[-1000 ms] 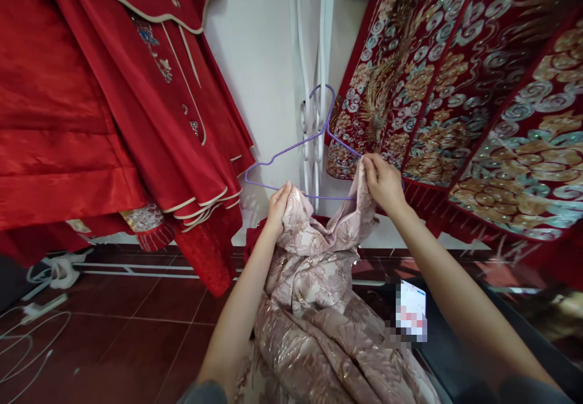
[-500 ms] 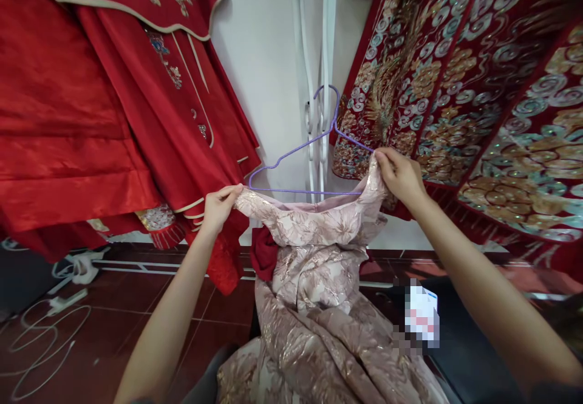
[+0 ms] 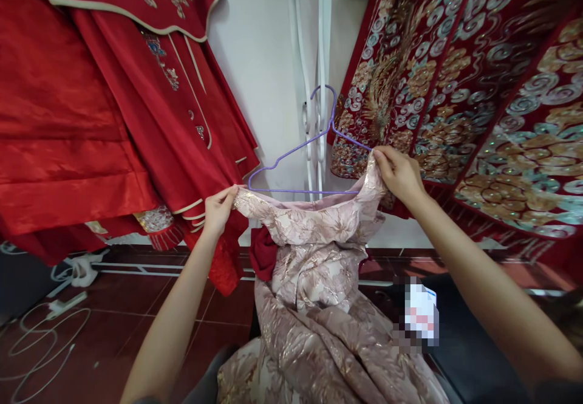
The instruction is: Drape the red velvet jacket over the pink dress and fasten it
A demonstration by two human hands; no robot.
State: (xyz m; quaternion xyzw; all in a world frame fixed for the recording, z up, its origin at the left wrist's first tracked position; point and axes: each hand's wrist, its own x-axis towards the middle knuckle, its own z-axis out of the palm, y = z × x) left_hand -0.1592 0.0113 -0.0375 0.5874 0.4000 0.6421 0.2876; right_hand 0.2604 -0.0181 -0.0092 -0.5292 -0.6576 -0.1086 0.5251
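Note:
A pale pink and gold brocade dress (image 3: 314, 228) is stretched between my two hands, its skirt spreading down toward me. My left hand (image 3: 219, 211) pinches the left shoulder edge of the neckline. The right shoulder edge is gripped by my right hand (image 3: 401, 172), thumb on top. A purple hanger (image 3: 291, 150) sits at the neckline, its lower bar just above the fabric's front edge and its right arm reaching the dress beside my right fingers. Its hook is up against white metal poles. Dark red fabric (image 3: 263, 253) shows beside the dress's waist.
Red garments (image 3: 150, 112) hang on the left, and red garments with gold embroidery (image 3: 437, 88) hang on the right. White poles (image 3: 321, 58) stand between them by the wall. A white cable (image 3: 40, 343) and power strip (image 3: 67, 304) lie on the tiled floor. A black surface (image 3: 473, 331) is at lower right.
Both hands keep their hold on the dress, which has barely moved. The view has shifted very slightly.

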